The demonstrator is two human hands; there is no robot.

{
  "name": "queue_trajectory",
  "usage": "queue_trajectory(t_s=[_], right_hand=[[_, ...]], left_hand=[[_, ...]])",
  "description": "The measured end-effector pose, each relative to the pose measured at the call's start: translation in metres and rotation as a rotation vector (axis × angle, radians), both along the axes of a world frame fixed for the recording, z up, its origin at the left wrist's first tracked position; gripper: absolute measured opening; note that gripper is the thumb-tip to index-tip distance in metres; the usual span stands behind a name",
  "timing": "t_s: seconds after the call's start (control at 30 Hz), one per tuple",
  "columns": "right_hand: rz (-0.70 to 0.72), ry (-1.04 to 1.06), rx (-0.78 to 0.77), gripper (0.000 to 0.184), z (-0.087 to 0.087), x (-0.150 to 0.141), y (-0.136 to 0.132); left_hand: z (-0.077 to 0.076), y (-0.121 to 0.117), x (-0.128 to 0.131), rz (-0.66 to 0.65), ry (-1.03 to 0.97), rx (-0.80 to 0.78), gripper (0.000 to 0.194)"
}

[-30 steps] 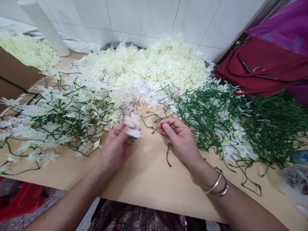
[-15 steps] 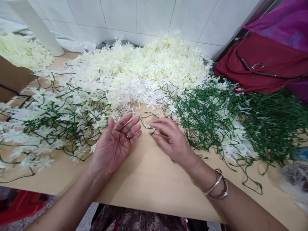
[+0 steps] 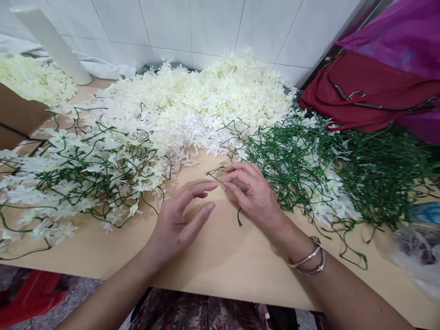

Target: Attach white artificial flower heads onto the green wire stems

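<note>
My left hand [image 3: 184, 217] is over the table, empty, with thumb and fingers apart and pointing at my right hand. My right hand [image 3: 252, 195] pinches a thin green artificial stem [image 3: 216, 175], whose forked end shows left of the fingertips; another green end hangs below the hand. What lies inside the curled fingers is hidden. Left of my left hand lies a heap of white artificial flowers on green stems [image 3: 92, 178]. Beside my right hand spreads a tangle of loose green stems [image 3: 285, 160]. Behind both hands rises a large pile of loose white and cream flower heads [image 3: 206, 96].
A red bag [image 3: 371, 91] stands at the back right, near a clear plastic bag [image 3: 417, 252]. A white roll [image 3: 57, 48] stands back left beside a brown carton [image 3: 19, 114]. Tiled wall [image 3: 213, 27] closes the back. A red stool [image 3: 32, 293] is below the table [image 3: 220, 270].
My left hand let go of a white flower piece by the left heap, opened palm up, then turned and moved right towards my right hand. My right hand's fingers opened slightly, then closed on the stem.
</note>
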State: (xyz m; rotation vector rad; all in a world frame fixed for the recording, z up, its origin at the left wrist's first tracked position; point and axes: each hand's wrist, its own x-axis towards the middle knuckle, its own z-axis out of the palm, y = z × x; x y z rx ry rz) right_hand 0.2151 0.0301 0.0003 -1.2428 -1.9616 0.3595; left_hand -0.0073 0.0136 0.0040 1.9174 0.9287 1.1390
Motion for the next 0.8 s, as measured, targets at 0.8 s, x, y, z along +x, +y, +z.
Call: queue_trajectory(t_s=[0.8], right_hand=[[-0.123, 0.666, -0.282, 0.018, -0.002, -0.004, 0.003]], left_hand=[[0.005, 0.005, -0.002, 0.007, -0.317, -0.452, 0.024]])
